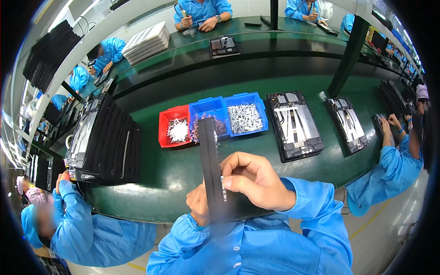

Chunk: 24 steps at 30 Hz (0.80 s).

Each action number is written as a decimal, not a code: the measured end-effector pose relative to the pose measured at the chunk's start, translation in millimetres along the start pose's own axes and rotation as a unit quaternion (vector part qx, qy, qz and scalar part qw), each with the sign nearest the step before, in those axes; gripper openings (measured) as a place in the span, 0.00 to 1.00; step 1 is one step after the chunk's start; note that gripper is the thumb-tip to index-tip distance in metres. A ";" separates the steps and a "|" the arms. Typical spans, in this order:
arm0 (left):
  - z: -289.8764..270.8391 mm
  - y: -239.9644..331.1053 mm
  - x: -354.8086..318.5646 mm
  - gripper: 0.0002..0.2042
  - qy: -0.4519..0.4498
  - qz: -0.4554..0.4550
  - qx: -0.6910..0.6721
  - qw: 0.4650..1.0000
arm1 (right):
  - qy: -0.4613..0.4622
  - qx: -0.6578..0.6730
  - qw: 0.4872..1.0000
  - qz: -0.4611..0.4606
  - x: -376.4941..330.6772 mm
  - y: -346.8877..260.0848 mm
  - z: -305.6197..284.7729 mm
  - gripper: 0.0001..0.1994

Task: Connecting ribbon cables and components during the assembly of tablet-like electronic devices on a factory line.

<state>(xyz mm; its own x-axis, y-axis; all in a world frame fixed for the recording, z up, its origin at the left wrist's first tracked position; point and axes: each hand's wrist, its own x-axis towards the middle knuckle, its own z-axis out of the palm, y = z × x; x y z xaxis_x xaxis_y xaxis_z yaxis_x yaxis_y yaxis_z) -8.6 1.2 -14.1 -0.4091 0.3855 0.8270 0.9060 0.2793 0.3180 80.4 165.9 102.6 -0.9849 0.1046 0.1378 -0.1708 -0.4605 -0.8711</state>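
Note:
A flat black device panel stands on edge in front of my chest, its narrow side toward me. My left hand grips it from the left, partly hidden behind it. On the other side, my right hand pinches thumb and forefinger together against the panel's right edge, where a row of small silvery parts shows. Whatever sits between those fingertips is too small to name. Just beyond the panel are a red bin of white sticks, a blue bin of small dark and reddish parts partly covered by the panel, and another blue bin of small white pieces.
Stacked opened devices rise at the left. Two groups of similar devices lie to the right on the green table. Co-workers in blue sit close at the left and right; others work across the bench.

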 end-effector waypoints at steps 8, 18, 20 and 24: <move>-3.3 -1.8 -1.7 0.13 -0.031 -0.002 0.002 1.000 | -0.002 -0.022 0.999 0.035 -0.1 -10.4 0.4 0.02; -6.8 -5.3 4.3 0.35 -0.063 0.047 -0.056 0.995 | 0.020 -0.028 0.998 -0.044 -12.8 12.0 13.5 0.15; -7.3 -4.1 2.7 0.35 -0.076 0.043 -0.060 0.994 | -0.009 -0.024 0.994 -0.107 -19.3 23.6 9.6 0.21; -2.6 -5.3 -7.2 0.28 -0.097 -0.036 -0.103 0.989 | 0.005 0.004 0.993 -0.118 -24.4 26.1 14.2 0.21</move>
<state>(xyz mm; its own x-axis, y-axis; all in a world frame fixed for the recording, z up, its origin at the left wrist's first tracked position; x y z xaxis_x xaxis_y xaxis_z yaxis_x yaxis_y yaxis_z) -10.2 -5.4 -20.5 -0.4691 0.5383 0.7001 0.8680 0.1350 0.4778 99.5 138.8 83.2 -0.9173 0.2190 0.3325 -0.3966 -0.4293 -0.8114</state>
